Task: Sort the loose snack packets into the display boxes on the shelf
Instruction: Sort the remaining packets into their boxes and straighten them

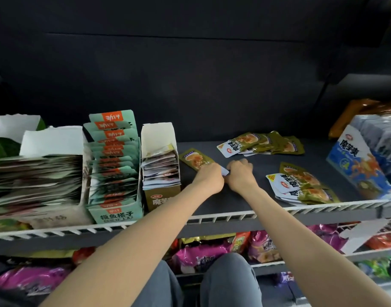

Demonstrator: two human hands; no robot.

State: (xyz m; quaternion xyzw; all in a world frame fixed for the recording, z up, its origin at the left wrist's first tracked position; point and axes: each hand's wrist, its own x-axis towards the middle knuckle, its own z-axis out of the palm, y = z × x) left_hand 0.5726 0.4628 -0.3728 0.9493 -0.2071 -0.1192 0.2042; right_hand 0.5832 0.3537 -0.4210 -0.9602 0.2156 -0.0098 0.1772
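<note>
Mid-shelf, both hands meet over one olive-green packet (195,159) lying flat just right of the olive display box (161,173). Left hand (209,176) curls over its near end; right hand (240,171) pinches the white corner showing between them. Two more heaps wait: far pile (263,144) and near-right pile (301,185), well apart from the box. Box partly filled, packets standing on edge. Judgement: lift the packet clear, turn it upright to match those in the box, slide it into the far gap. Keep edges square so it doesn't buckle.
</note>
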